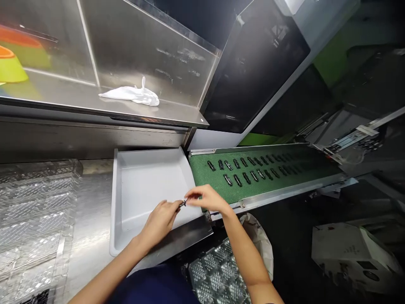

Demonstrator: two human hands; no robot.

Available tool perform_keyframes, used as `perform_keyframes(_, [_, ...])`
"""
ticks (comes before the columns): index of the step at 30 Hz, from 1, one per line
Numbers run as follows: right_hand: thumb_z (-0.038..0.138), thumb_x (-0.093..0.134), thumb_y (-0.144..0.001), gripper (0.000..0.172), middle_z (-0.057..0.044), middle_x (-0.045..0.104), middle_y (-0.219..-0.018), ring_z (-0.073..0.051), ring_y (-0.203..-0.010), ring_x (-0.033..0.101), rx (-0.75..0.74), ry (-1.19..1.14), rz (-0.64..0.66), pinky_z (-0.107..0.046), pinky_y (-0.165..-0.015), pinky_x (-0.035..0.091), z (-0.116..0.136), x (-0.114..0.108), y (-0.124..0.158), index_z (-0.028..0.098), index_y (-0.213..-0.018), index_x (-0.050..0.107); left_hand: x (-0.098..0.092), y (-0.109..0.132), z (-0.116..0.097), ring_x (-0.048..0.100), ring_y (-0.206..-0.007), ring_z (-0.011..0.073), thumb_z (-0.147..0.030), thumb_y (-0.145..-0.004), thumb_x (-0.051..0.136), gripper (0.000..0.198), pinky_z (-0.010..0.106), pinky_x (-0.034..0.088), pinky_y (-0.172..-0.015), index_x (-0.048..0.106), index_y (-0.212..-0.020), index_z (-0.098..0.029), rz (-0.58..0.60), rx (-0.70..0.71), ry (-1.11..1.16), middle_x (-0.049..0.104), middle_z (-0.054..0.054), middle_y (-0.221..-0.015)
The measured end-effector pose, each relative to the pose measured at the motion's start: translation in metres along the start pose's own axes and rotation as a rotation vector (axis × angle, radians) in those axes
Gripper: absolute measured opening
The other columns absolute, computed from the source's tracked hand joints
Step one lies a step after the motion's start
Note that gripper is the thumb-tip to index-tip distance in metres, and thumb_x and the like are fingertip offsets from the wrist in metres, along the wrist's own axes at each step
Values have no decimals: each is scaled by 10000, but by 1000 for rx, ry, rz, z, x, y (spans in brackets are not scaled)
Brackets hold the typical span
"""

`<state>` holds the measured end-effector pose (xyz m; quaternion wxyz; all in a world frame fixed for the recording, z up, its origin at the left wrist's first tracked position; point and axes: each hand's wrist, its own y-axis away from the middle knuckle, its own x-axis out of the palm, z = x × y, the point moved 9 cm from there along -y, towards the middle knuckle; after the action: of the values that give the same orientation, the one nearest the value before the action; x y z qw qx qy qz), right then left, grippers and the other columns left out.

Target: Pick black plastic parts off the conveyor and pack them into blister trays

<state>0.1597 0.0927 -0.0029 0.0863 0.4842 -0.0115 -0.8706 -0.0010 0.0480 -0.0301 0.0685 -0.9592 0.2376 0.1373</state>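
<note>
Left of the white bin [148, 181] I see clear trays [31, 219], black pieces [38, 297] in the nearest; right of it, a green conveyor [205, 179] carries rows of dark parts [237, 180]. Over the bin, the left hand [161, 221] pinches a small black part [182, 204]; I cannot tell whether the right hand [207, 198] grips it.

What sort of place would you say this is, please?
Probably a factory workstation: a green conveyor belt bears two rows of small black parts, and clear plastic trays lie on a metal bench.
</note>
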Motion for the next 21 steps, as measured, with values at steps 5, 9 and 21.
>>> perform_keyframes(5, [311,586,-946,246,-87,625,-1178,-221,-1053,609,247,89,-285,-432,-921,495,-52,-69,-55,149,-1127,624,-24,18,5,490,-580,146,-370,-952,398,294,302,472,-631,568,-1128,-205,-48,-155,273,476,-25,-693])
perform_keyframes(9, [283,602,-939,222,-83,628,-1136,-222,-1025,619,320,56,-332,-448,-912,505,-66,-85,-64,139,-1107,616,-43,51,4,373,-536,88,-431,-951,471,334,236,430,-556,605,-1142,-192,-186,-273,1031,413,-42,-716])
perform_keyframes(21, [384,598,-906,259,-12,667,-798,-138,-593,624,-336,-1030,204,-279,-587,545,214,117,52,218,-1103,619,-120,137,11,645,-882,151,-434,-839,690,334,244,510,-787,673,-1048,-174,-625,-157,1150,714,57,-1031])
